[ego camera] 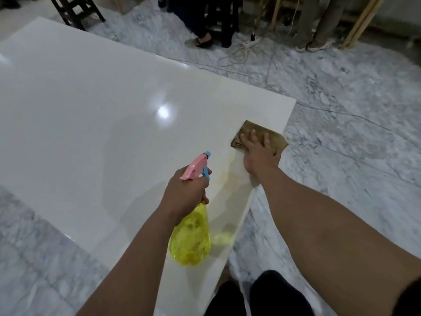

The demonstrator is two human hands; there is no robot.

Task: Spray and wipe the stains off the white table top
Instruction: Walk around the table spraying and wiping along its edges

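Fingers of right hand flat, pressing cloth; left hand grips spray bottle.

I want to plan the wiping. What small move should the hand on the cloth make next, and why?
Probably draw the brown cloth under the right hand back along the table top edge onto the yellowish stain, which lies nearer than the cloth.

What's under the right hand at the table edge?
The right hand presses flat on a brown cloth, which lies on the white table top by its edge. Whether any stain sits beneath the cloth is hidden.
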